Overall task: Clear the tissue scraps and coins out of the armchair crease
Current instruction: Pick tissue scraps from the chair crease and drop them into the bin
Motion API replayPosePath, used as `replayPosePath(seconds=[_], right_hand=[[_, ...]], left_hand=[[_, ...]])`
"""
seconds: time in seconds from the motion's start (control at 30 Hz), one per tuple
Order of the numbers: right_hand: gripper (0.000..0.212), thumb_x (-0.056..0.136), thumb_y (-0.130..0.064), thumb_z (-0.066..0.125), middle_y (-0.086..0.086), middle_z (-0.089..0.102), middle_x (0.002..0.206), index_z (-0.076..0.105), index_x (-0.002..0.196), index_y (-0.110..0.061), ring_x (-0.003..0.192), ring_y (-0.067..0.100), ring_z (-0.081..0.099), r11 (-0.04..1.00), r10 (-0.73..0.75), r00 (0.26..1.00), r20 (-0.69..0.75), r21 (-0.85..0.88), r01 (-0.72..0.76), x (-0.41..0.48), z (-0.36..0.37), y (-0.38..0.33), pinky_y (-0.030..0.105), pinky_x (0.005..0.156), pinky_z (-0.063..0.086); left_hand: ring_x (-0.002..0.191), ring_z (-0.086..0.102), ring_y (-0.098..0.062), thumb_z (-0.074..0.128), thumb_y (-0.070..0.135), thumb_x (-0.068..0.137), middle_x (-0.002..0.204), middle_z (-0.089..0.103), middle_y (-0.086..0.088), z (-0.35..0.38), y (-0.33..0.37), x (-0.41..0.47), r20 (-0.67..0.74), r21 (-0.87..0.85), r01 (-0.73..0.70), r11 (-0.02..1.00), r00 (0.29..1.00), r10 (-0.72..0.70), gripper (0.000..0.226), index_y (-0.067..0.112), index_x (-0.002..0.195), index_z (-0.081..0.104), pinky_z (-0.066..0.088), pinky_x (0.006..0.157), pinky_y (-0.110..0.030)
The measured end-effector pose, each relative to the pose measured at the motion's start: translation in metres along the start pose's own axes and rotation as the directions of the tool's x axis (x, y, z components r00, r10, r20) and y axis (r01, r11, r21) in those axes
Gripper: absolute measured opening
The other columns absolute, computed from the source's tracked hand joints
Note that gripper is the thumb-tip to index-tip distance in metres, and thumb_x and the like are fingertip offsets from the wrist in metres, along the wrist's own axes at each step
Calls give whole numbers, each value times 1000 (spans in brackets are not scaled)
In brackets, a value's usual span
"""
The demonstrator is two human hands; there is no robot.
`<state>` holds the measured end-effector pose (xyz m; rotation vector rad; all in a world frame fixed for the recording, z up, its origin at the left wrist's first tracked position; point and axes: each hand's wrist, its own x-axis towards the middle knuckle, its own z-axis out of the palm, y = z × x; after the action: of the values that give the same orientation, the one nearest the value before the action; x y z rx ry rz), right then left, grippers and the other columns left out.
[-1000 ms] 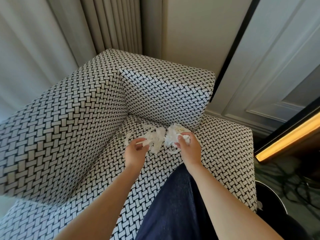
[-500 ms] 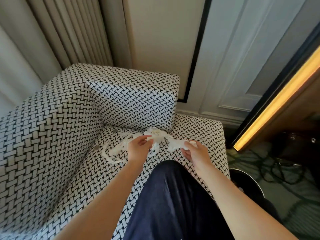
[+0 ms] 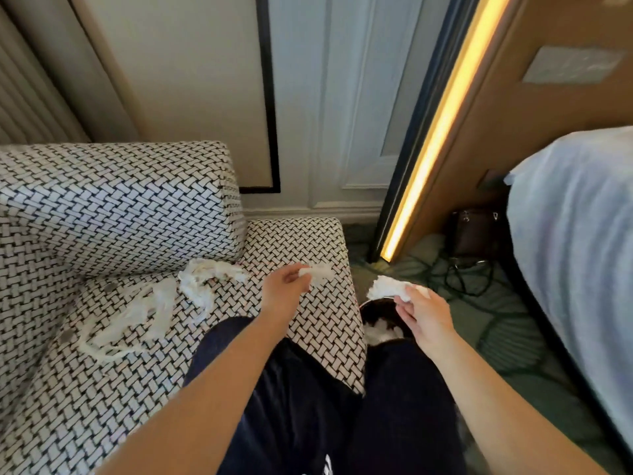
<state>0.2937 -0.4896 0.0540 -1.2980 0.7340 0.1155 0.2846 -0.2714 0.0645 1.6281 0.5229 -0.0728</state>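
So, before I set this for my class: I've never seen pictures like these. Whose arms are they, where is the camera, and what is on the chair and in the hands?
No machine here. The camera is worn on a person's head and looks down, so the two bare arms are that person's own. The left hand pinches a small tissue scrap over the seat of the armchair. The right hand holds a bigger tissue wad above a dark bin beside the chair. The bin already has white paper in it. More torn tissue lies on the seat near the crease, with two small round coins close by.
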Motion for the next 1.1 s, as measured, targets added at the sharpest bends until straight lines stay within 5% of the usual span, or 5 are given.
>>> replayPosePath(seconds=[0.3,0.57,0.63,0.83,1.1], right_hand=[[7,94,-10,55,10,64,100,59,99,-10,93,18,62,997,42,994,-101,73,-35,12,-74,-13,30,88,48],[15,94,-10,55,10,62,109,56,109,-7,93,18,62,993,63,989,-131,108,-49,18,-107,-17,30,85,48],[17,94,-10,55,11,62,109,56,111,-7,94,18,61,992,79,989,-124,111,-65,20,-111,-15,30,83,47],[26,95,-10,54,9,62,106,53,121,-6,97,18,61,972,193,974,-122,159,-173,28,-116,-4,30,86,48],[26,96,-8,51,16,55,128,52,123,-6,101,22,58,944,271,961,-55,207,-255,38,-105,-2,31,90,47]], left_hand=[[80,58,-7,57,11,91,104,64,-1,104,5,-6,270,150,6,989,962,-47,27,14,117,62,42,58,-11],[108,57,-18,58,13,89,125,57,-5,143,6,-6,374,212,89,973,913,-165,39,21,127,55,44,85,-27],[116,53,-20,57,11,89,129,55,-6,144,4,-7,381,230,99,968,906,-183,42,24,129,53,43,93,-30],[105,57,-18,54,12,94,121,58,-5,135,-4,-9,362,225,183,957,896,-257,37,18,129,54,41,81,-28],[100,58,-17,55,11,92,116,59,-2,121,-12,-6,308,231,213,949,910,-279,34,16,125,57,42,80,-28]])
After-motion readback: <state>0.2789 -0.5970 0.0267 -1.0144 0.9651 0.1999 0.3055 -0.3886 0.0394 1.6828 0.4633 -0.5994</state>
